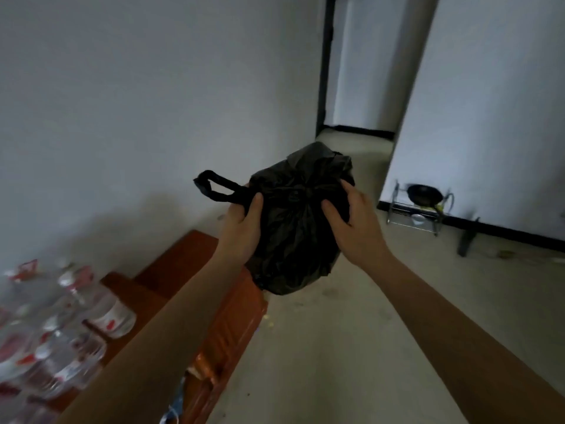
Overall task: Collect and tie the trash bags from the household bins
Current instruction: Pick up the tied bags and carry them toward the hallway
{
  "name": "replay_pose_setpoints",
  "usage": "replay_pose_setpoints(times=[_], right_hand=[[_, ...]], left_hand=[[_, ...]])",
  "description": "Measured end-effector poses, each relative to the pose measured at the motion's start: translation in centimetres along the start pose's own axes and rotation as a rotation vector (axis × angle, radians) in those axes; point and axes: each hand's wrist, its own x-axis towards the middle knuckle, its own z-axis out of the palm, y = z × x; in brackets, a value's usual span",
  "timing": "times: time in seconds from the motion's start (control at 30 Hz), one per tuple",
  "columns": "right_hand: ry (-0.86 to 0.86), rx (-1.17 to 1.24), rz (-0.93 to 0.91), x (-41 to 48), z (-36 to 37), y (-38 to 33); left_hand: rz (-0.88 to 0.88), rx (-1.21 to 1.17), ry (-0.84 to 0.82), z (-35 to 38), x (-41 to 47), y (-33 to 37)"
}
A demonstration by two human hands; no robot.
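Head view shows the black trash bag (295, 240) held up in the air between both hands, over the floor (351, 347) just past the far end of the wooden tabletop (171, 270). Left grip (244, 228) is closed round the base of the handle loop (214, 186), which sticks out leftward. Right grip (351, 228) clasps bunched plastic on the bag's right side. The mouth is puckered at the centre, so these opposed holds probably serve to draw it tight for tying.

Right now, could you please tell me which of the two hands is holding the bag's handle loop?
The left hand grips the handle loop at its base; the right hand only clutches the black trash bag by its side.
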Motion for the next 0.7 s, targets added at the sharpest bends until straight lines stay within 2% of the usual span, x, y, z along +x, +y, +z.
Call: replay_pose_setpoints(times=[0.17, 0.3, 0.5, 0.7], right_hand=[[0.165, -0.049, 0.039, 10.0, -3.2, 9.2], [0.214, -0.041, 0.053, 20.3, -4.5, 16.1], [0.174, -0.001, 0.015, 39.4, -5.6, 21.4], [0.071, 0.043, 0.006, 55.5, -2.0, 24.8]], left_hand=[[0.033, 0.010, -0.177, 10.4, 11.2, -2.7], [0.066, 0.019, -0.248, 17.6, 22.3, -5.1], [0.106, 0.049, -0.208, 23.6, 39.7, -5.4], [0.051, 0.005, -0.100, 25.8, 54.7, -7.9]])
